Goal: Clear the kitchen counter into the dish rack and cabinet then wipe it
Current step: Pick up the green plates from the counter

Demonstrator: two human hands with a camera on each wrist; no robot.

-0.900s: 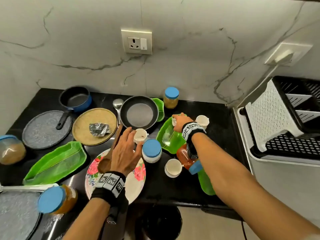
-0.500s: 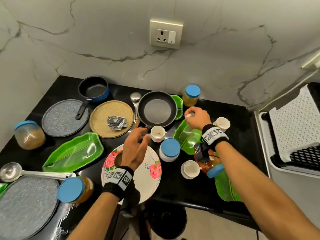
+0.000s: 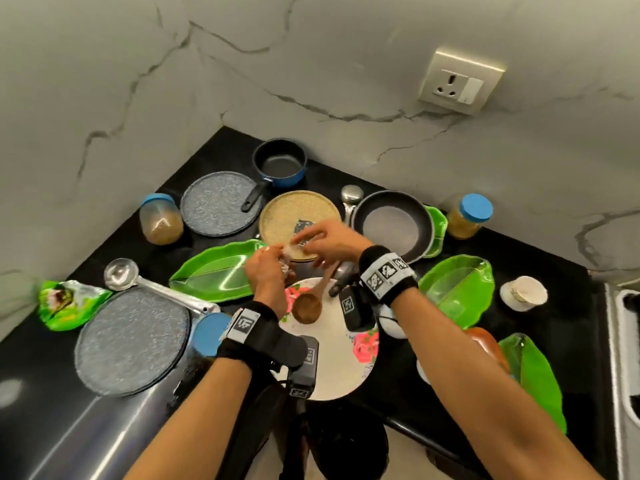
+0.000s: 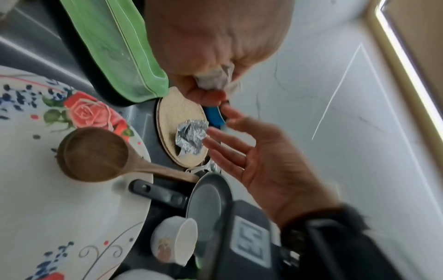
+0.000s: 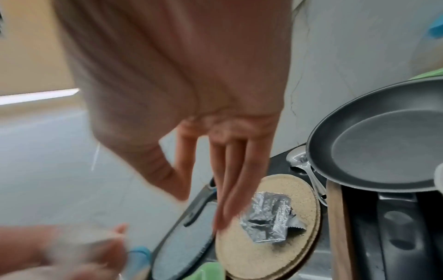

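The black tabletop [image 3: 540, 237] met a veined marble wall [image 3: 311, 64] carrying one socket [image 3: 460, 81]. Nearest lay one flowered plate [image 3: 341, 368] with one wooden spoon [image 3: 306, 308]. Two grey plates, three green trays, and three blue-lidded jars were counted. The left hand [image 3: 265, 275] pinched a crumpled wrapper [image 4: 215, 77]. The right hand [image 3: 332, 240] had straight, spread fingers [image 5: 230, 189] beside the foil [image 5: 268, 225] on the round mat [image 3: 287, 216].

In the right wrist view, the left hand [image 5: 59, 252] is motion-blurred; the item it holds cannot be identified. In the head view, the right hand [image 3: 332, 242] covers most of the foil wrapper [image 3: 302, 226]. The right forearm hides part of a white cup [image 3: 389, 322] and an orange jar [image 3: 486, 344].
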